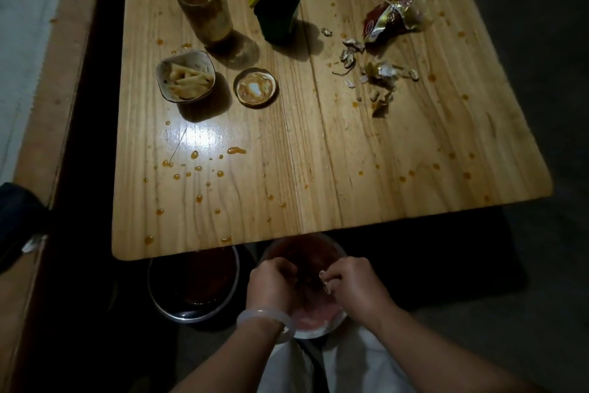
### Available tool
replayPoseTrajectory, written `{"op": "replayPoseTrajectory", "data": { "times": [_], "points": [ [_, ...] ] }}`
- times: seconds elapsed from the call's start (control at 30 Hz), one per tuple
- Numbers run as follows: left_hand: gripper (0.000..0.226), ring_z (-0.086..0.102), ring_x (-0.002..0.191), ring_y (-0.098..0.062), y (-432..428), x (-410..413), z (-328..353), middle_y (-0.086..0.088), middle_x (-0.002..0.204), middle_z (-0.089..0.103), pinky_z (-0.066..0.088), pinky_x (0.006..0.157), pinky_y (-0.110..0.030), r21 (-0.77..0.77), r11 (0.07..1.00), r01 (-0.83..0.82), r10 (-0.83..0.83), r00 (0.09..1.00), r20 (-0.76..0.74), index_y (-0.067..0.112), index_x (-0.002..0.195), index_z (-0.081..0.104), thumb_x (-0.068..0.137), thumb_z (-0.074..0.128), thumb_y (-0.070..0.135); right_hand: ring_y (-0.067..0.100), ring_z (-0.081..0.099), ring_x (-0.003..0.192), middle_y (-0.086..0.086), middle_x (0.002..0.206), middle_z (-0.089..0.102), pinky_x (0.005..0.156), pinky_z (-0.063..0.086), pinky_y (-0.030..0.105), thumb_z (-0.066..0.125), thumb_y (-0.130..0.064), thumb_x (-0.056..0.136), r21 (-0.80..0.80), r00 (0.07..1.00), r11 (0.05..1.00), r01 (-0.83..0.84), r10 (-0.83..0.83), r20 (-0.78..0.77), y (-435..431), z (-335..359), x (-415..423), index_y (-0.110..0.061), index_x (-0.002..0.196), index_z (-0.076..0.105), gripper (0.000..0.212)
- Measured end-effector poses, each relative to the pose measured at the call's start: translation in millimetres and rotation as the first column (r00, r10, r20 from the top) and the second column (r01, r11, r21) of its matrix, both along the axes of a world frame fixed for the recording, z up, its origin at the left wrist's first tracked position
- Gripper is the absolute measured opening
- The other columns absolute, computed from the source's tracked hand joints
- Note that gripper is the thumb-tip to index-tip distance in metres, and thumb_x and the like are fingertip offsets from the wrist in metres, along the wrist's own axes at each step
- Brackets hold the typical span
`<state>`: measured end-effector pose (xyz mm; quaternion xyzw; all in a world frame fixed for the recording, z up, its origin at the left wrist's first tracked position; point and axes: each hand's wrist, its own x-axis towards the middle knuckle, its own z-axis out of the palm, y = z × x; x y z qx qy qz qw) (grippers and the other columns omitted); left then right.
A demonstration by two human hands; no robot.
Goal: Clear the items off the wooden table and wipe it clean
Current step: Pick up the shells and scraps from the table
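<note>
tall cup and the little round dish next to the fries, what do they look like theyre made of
The tall cup looks like clear glass or plastic: the table grain shows through its smeared wall. The round dish looks like glazed ceramic: glossy, a bright highlight inside and a thin dark rim.

A dim home living space, after a meal. A low wooden table [318, 137] carries a dish of fries [185, 76], a sauce-smeared glass [205, 7] and a torn snack wrapper [392, 18]. A rug [25, 26] lies far left.

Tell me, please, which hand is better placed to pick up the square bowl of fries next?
Probably the left hand: the square bowl of fries sits on the table's left side, roughly in line with that arm, whereas the right hand would have to cross over. Both hands are low, over a bowl.
</note>
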<state>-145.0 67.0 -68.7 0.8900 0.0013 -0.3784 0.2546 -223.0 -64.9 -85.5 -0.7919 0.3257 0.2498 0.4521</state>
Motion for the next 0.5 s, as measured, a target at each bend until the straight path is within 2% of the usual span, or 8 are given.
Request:
{"op": "replayPoseTrajectory", "data": {
  "times": [0.1,0.17,0.23,0.3,0.37,0.43,0.5],
  "points": [
    [0.021,0.064,0.069,-0.01,-4,2,1,0.005,0.073,0.065,0.058,0.071,-0.033,-0.016,0.999,-0.036,0.035,0.999,-0.03,0.022,0.072,0.063,0.084,0.06,0.004,0.004,0.065,0.068,-0.007,0.071,0.068,0.061,0.051,0.017,0.065,-0.001,0.083,0.012,0.998,0.998,0.064,-0.064,0.0,-2,2,2,-0.02,0.071,0.073,0.024],
    [0.019,0.065,0.067,-0.013,-9,4,1,0.003,0.07,0.065,0.058,0.067,-0.038,-0.018,0.999,-0.026,0.026,0.999,-0.035,0.023,0.07,0.061,0.08,0.066,0.008,0.001,0.062,0.059,-0.009,0.059,0.063,0.056,0.051,0.019,0.069,-0.001,0.08,-0.009,0.998,0.999,0.052,-0.052,0.026,-5,3,5,-0.022,0.063,0.068,0.027],
    [0.013,0.064,0.073,-0.013,-13,6,2,0.005,0.077,0.065,0.057,0.07,-0.036,0.008,0.999,0.037,-0.037,0.999,-0.028,0.024,0.074,0.062,0.076,0.072,0.016,-0.003,0.058,0.05,-0.009,0.051,0.058,0.054,0.05,0.019,0.074,-0.003,0.077,-0.02,0.999,0.999,0.027,-0.027,0.028,-8,5,9,-0.024,0.059,0.063,0.03],
    [0.009,0.062,0.084,-0.012,-16,7,1,0.005,0.089,0.064,0.054,0.076,-0.032,0.038,0.992,0.117,-0.117,0.993,-0.02,0.025,0.083,0.066,0.077,0.072,0.022,-0.002,0.056,0.045,-0.009,0.049,0.057,0.051,0.05,0.019,0.074,-0.005,0.078,-0.003,1.0,1.0,0.001,-0.001,-0.004,-10,6,13,-0.025,0.06,0.063,0.029],
    [0.011,0.061,0.087,-0.01,-19,7,-1,0.006,0.095,0.064,0.053,0.077,-0.027,0.042,0.98,0.194,-0.194,0.981,0.003,0.026,0.089,0.069,0.082,0.066,0.019,-0.002,0.055,0.043,-0.008,0.05,0.056,0.048,0.047,0.017,0.07,-0.007,0.083,0.025,0.999,1.0,-0.016,0.017,-0.029,-14,7,18,-0.027,0.066,0.066,0.026],
    [0.015,0.061,0.08,-0.006,-23,7,2,0.009,0.088,0.065,0.053,0.073,-0.025,0.002,0.977,0.214,-0.214,0.977,0.017,0.027,0.087,0.068,0.085,0.061,0.015,-0.001,0.055,0.042,-0.006,0.052,0.058,0.048,0.046,0.016,0.065,-0.009,0.088,0.055,0.999,0.999,-0.002,0.004,-0.035,-18,11,22,-0.024,0.073,0.069,0.022],
    [0.009,0.061,0.077,-0.005,-27,8,6,0.01,0.082,0.066,0.054,0.071,-0.027,-0.03,0.966,0.255,-0.252,0.965,0.078,0.028,0.084,0.068,0.086,0.061,0.022,0.002,0.057,0.047,-0.003,0.057,0.063,0.052,0.052,0.022,0.063,-0.016,0.09,0.051,1.0,0.999,0.011,-0.011,0.002,-22,17,27,-0.022,0.073,0.07,0.019]
  ]
}}
